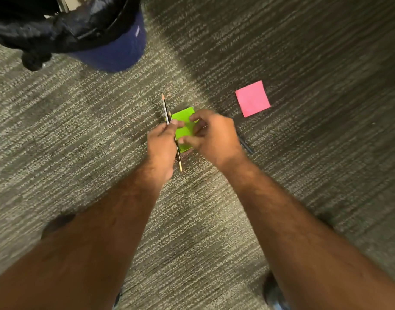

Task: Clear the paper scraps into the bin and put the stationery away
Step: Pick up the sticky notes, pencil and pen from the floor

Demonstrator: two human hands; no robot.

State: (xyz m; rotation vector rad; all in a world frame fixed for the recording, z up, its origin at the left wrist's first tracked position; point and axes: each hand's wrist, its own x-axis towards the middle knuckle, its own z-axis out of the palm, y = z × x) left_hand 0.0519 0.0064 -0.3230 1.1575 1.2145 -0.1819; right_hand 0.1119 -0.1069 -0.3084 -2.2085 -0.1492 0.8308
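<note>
Frame centre: left hand (163,142) clamped on two pencils (165,110); right hand (211,137) pinching green sticky-note pad (183,128); pink sticky-note pad (252,98) on carpet (102,130) upper right; bin (116,48) upper left.

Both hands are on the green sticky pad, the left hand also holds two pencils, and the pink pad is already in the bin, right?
Not quite. The head view shows the pink pad lying on the carpet, well away from the bin. The rest holds: left hand and right hand are on the green sticky pad, with two pencils in the left.
</note>
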